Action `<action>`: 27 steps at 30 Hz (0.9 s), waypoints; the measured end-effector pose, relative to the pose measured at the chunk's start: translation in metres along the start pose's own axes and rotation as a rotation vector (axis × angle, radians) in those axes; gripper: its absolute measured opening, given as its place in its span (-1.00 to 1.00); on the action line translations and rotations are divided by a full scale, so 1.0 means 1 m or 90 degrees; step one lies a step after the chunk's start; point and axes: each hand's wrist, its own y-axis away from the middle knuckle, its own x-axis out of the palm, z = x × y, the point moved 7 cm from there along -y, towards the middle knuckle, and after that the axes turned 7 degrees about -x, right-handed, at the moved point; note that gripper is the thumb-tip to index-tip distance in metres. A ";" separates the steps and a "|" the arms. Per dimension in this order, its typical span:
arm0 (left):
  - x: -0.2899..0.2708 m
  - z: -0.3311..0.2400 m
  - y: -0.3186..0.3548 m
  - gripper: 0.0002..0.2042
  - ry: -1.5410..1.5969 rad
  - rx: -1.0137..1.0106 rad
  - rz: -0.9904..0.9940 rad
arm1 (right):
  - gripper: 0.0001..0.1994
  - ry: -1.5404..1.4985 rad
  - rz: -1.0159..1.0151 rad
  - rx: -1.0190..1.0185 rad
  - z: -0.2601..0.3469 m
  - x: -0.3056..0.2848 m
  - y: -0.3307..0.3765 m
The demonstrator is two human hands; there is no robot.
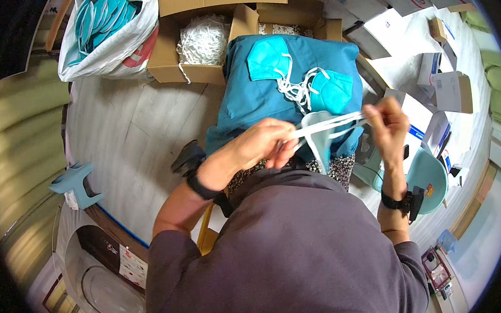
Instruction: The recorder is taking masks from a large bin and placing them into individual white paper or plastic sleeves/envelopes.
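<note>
White elastic straps [337, 120] stretch taut between my two hands, above a teal cloth surface [242, 108]. My left hand [270, 142] pinches their left end, next to a face mask [320, 136] that hangs edge-on from the straps, its pale inside partly showing. My right hand [387, 125] is closed round the straps' other end; motion blurs its fingers a little. Beyond my hands, two teal face masks lie on the cloth: one [268, 58] at the far left, the other [331, 91] nearer and to the right. A tangle of white straps [295, 90] sits between them.
At the far left stands a white sack [93, 68] of teal mask pieces. Beside it, an open cardboard box [185, 74] holds a heap of white straps [203, 40]. White boxes [453, 92] are scattered on the right, near a pale green stool [430, 180]. A light-blue stool [77, 184] stands left.
</note>
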 end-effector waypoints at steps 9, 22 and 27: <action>-0.023 0.011 -0.046 -0.60 0.192 -0.046 0.017 | -0.72 -0.160 0.128 0.068 0.023 0.061 0.011; -0.055 0.017 -0.039 -0.80 0.181 0.062 -0.106 | -0.84 -0.180 0.156 -0.074 0.043 0.061 0.017; -0.083 0.020 -0.018 -0.73 -0.002 0.083 -0.299 | -0.90 -0.072 0.058 -0.072 0.034 0.049 0.004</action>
